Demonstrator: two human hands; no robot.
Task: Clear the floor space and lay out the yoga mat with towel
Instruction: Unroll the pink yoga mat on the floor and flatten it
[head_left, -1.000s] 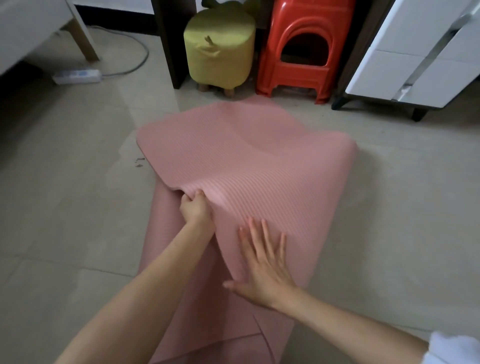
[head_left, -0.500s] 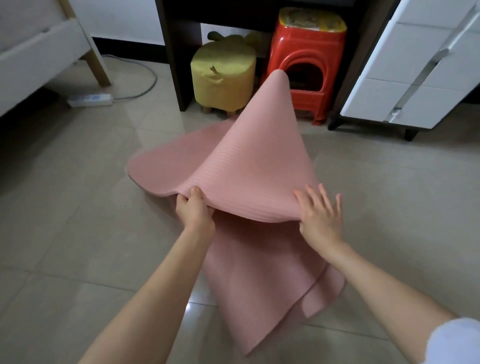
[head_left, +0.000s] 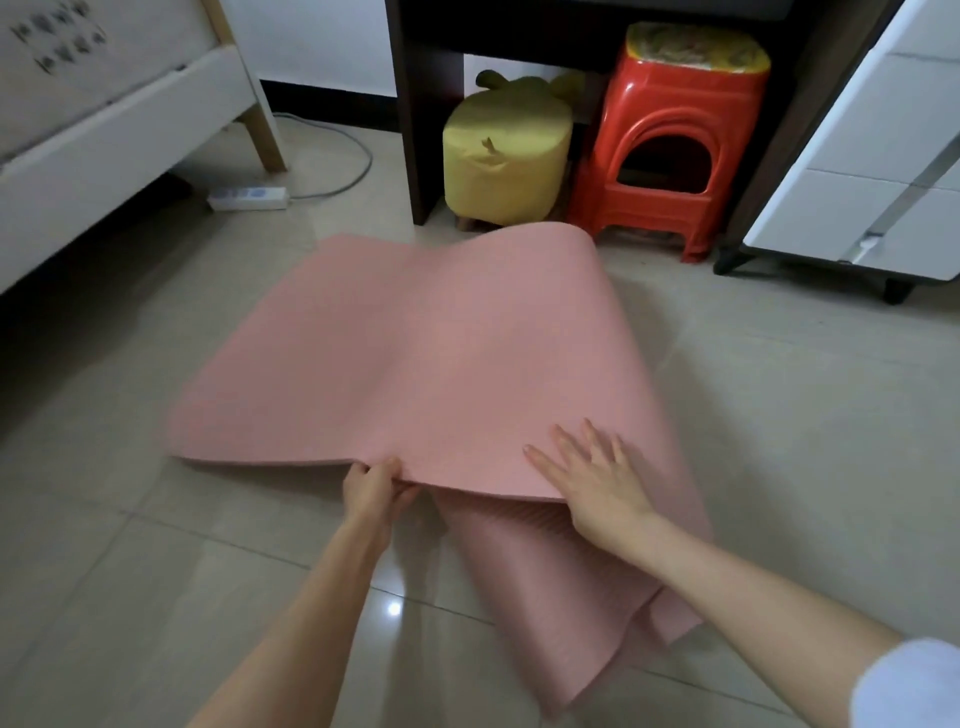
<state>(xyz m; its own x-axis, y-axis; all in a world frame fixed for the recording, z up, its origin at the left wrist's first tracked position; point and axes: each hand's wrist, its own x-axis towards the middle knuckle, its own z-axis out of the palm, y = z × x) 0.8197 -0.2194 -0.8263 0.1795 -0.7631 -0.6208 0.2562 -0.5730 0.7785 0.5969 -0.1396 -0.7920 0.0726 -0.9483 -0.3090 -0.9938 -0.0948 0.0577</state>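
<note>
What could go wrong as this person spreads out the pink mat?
The yoga mat is doubled over itself; the left hand grips its edge while the right hand lies flat, so it may settle creased. Its far end rises near the yellow stool and red stool, and might catch on them.

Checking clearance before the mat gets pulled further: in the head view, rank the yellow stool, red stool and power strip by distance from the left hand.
1. Power strip: far left, on the floor by the bed.
2. Yellow stool: ahead, under the desk. Too close to call against the power strip.
3. Red stool: ahead-right, clearly farthest.

The left hand pinches the mat edge.
</note>
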